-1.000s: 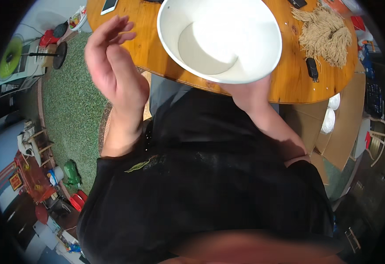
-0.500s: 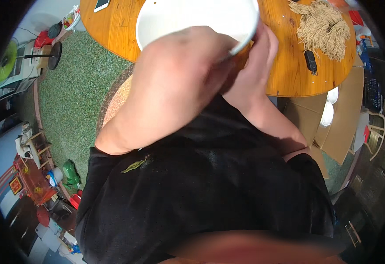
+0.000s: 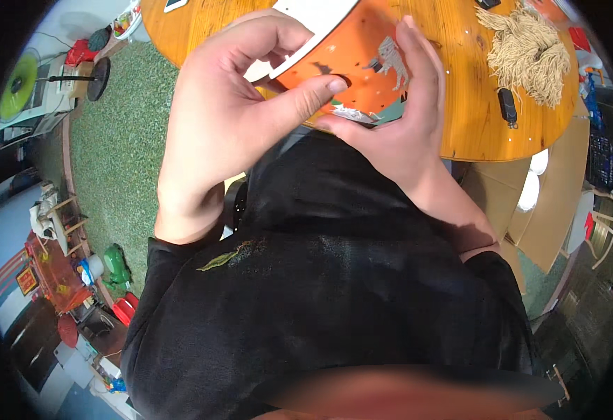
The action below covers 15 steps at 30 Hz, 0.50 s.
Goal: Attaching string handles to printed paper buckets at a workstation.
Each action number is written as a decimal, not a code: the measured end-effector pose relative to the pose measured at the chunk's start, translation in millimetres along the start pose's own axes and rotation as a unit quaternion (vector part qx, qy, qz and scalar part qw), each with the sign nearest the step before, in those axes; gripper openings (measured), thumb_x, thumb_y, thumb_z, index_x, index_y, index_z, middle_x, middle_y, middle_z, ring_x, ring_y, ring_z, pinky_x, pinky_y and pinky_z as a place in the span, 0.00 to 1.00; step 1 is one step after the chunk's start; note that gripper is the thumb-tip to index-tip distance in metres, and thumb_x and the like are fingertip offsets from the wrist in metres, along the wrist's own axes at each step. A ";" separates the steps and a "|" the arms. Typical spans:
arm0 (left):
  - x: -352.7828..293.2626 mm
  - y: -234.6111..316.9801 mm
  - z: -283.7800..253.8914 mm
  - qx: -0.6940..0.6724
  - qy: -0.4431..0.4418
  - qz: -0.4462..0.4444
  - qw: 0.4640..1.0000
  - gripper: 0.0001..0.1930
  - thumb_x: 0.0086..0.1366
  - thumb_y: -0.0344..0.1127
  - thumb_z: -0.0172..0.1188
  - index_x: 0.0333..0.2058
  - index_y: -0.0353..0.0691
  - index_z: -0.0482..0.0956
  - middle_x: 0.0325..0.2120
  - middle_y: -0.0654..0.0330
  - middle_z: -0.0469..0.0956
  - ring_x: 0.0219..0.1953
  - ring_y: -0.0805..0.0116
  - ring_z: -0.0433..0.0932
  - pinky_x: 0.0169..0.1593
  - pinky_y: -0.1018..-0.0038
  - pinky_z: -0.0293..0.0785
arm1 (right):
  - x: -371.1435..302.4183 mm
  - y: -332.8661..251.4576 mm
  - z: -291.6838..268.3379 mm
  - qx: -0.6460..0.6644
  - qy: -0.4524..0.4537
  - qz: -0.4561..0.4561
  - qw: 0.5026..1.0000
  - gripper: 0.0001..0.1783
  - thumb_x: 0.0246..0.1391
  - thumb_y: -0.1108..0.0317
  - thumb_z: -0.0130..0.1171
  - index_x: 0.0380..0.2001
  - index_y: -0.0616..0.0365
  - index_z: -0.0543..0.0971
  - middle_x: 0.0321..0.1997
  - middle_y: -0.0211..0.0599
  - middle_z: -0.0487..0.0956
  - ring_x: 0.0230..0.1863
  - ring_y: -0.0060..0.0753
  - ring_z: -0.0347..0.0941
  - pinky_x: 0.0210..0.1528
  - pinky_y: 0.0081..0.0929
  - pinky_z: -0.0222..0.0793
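An orange paper tub (image 3: 355,59) with a white rim and white inside is held tilted over the near edge of the wooden table (image 3: 481,129). Grey and green printed figures decorate its outer wall. My left hand (image 3: 226,115) grips the rim, fingers curled at the white inside and thumb pressed on the orange wall. Around the right side and the lower end of the tub, my right hand (image 3: 415,115) is wrapped with its thumb at the base. The upper part of the tub is cut off by the picture's edge.
At the table's right lie a beige stringy bundle (image 3: 530,59) and a black key fob (image 3: 508,105). A white phone (image 3: 175,4) sits at the far left edge. Cardboard (image 3: 558,203) stands below the table's right side, with white rounded items (image 3: 528,191) by it.
The tub has been turned, so its orange outer wall now shows instead of mostly its white inside. My left hand has swung left, and its thumb now rests on the wall.
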<state>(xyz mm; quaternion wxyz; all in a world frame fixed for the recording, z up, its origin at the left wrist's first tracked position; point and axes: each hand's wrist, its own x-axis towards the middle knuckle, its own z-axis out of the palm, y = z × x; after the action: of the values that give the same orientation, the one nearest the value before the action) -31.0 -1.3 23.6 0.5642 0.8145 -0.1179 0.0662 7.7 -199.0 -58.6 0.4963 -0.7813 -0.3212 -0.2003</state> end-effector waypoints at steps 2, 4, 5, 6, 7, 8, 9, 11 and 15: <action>-0.7 5.4 5.2 0.048 0.006 0.031 0.998 0.12 0.60 0.21 0.72 0.41 0.32 0.80 0.39 0.60 0.83 0.40 0.72 0.84 0.47 0.77 0.79 | 1.7 -3.5 1.7 -0.065 0.025 -0.043 0.997 0.69 0.29 0.56 0.89 0.72 0.61 0.59 0.72 0.49 0.63 0.70 0.48 0.65 0.69 0.41 0.65; -2.8 11.6 14.3 -0.034 0.053 -0.050 0.997 0.12 0.60 0.21 0.72 0.41 0.32 0.80 0.40 0.60 0.83 0.42 0.72 0.83 0.49 0.76 0.78 | 1.1 -4.8 3.3 -0.063 0.028 -0.035 0.997 0.68 0.29 0.57 0.89 0.72 0.60 0.59 0.72 0.50 0.63 0.70 0.49 0.64 0.70 0.41 0.65; -3.5 12.3 14.1 -0.033 0.053 -0.049 0.997 0.12 0.60 0.21 0.72 0.41 0.32 0.80 0.40 0.60 0.83 0.42 0.72 0.83 0.49 0.76 0.78 | 1.0 -5.0 3.5 -0.061 0.032 -0.027 0.997 0.67 0.29 0.57 0.89 0.72 0.60 0.59 0.73 0.50 0.63 0.71 0.50 0.64 0.70 0.42 0.65; -4.5 12.4 13.4 -0.018 0.059 -0.070 0.996 0.12 0.60 0.20 0.72 0.41 0.32 0.80 0.40 0.60 0.82 0.42 0.72 0.83 0.49 0.76 0.77 | 1.1 -5.0 3.3 -0.061 0.032 -0.027 0.997 0.67 0.29 0.57 0.89 0.72 0.60 0.59 0.73 0.50 0.63 0.71 0.50 0.64 0.70 0.42 0.65; -5.9 11.3 12.9 -0.003 0.065 -0.091 0.994 0.12 0.59 0.20 0.71 0.41 0.32 0.79 0.40 0.60 0.82 0.42 0.72 0.82 0.50 0.77 0.76 | 0.4 -4.7 3.0 -0.067 0.032 -0.028 0.997 0.67 0.30 0.58 0.89 0.72 0.60 0.59 0.73 0.50 0.63 0.71 0.50 0.63 0.70 0.42 0.65; -7.1 8.6 11.6 -0.004 0.064 -0.091 0.994 0.12 0.59 0.20 0.71 0.41 0.32 0.79 0.40 0.60 0.82 0.42 0.72 0.82 0.50 0.77 0.76 | -0.3 -4.3 2.7 -0.074 0.032 -0.029 0.996 0.67 0.30 0.58 0.89 0.72 0.60 0.59 0.73 0.50 0.63 0.71 0.51 0.63 0.71 0.42 0.64; -7.8 4.6 9.7 -0.009 0.047 -0.062 0.997 0.13 0.59 0.20 0.71 0.40 0.33 0.79 0.40 0.61 0.81 0.43 0.72 0.82 0.51 0.77 0.74 | -0.8 -4.1 2.0 -0.074 0.031 -0.029 0.996 0.67 0.30 0.58 0.89 0.72 0.60 0.59 0.73 0.50 0.63 0.71 0.51 0.63 0.71 0.42 0.64; -6.6 1.1 7.3 -0.014 0.026 -0.033 0.999 0.13 0.59 0.19 0.71 0.40 0.34 0.78 0.39 0.62 0.81 0.43 0.72 0.81 0.52 0.77 0.73 | -0.9 -3.7 1.0 -0.093 0.031 -0.045 0.994 0.65 0.33 0.61 0.87 0.72 0.60 0.59 0.73 0.52 0.62 0.71 0.52 0.63 0.71 0.42 0.63; -3.9 2.8 7.3 0.029 -0.020 0.038 0.999 0.14 0.57 0.21 0.71 0.38 0.36 0.76 0.41 0.61 0.80 0.47 0.72 0.78 0.55 0.76 0.70 | -2.2 4.4 8.4 -0.073 0.061 -0.064 0.993 0.61 0.37 0.64 0.84 0.71 0.62 0.58 0.73 0.53 0.62 0.71 0.53 0.64 0.71 0.42 0.63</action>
<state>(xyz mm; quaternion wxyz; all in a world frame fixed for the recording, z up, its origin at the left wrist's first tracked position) -35.7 -8.6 22.7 0.5350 0.8265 -0.1581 0.0752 9.2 -193.3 -66.4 0.4425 -0.7797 -0.3242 -0.3017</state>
